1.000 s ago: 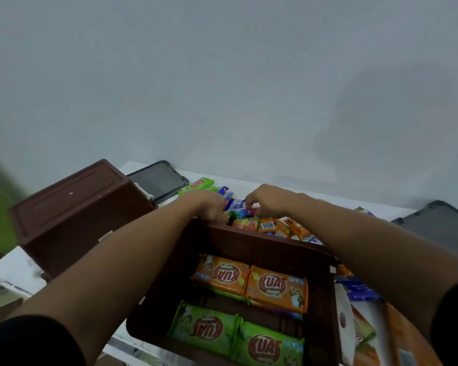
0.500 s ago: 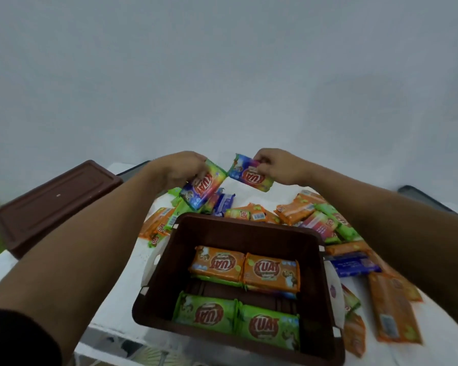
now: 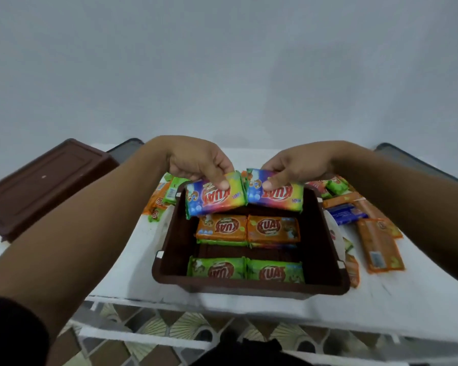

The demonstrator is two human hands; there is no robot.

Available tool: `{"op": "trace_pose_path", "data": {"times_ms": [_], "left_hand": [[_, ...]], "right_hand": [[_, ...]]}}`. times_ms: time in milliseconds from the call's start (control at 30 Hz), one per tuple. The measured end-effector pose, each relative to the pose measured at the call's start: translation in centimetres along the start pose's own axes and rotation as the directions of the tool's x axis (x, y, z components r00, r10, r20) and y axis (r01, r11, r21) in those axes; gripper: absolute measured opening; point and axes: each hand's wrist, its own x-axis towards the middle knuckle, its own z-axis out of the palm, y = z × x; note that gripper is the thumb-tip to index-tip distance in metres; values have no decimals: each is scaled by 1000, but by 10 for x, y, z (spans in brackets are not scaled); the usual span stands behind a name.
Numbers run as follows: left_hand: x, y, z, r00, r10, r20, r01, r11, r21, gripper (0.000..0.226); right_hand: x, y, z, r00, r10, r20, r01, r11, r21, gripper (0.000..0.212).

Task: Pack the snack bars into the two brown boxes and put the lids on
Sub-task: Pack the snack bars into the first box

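An open brown box [image 3: 169, 254] stands in front of me on the white table. Inside lie two orange snack bars [image 3: 246, 228] in the middle row and two green snack bars [image 3: 245, 270] in the near row. My left hand [image 3: 196, 162] pinches a rainbow-coloured snack bar [image 3: 212, 200] over the box's far left corner. My right hand [image 3: 299, 165] pinches a second rainbow bar [image 3: 278, 195] beside it, over the far right. The two held bars almost touch end to end.
A second brown box [image 3: 45, 183] stands upside down at the far left. Dark grey lids [image 3: 418, 165] lie at the far left and far right. Loose orange, green and blue bars [image 3: 378, 241] are scattered right of and behind the open box. The table's front edge is near.
Both hands have lifted a rainbow bar each from the pile behind the box and brought them toward me and down, to above the box's far row.
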Motion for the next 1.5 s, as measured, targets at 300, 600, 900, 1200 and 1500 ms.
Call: {"op": "trace_pose_path", "data": {"times_ms": [300, 600, 900, 1200, 1500], "left_hand": [[38, -17, 42, 988, -129, 83, 96, 942, 321, 11], [52, -37, 72, 936, -296, 190, 216, 910, 354, 10], [49, -33, 85, 938, -339, 80, 212, 738, 640, 31], [28, -42, 79, 871, -370, 325, 112, 791, 601, 59], [20, -34, 94, 881, -370, 296, 15, 648, 762, 79]], "right_hand": [[8, 17, 42, 990, 125, 63, -115, 984, -139, 28], [29, 29, 75, 934, 309, 178, -253, 926, -282, 23], [31, 9, 89, 938, 339, 78, -214, 740, -638, 45], [27, 6, 93, 909, 362, 205, -152, 747, -648, 42], [26, 9, 91, 904, 364, 223, -143, 749, -646, 43]]}}
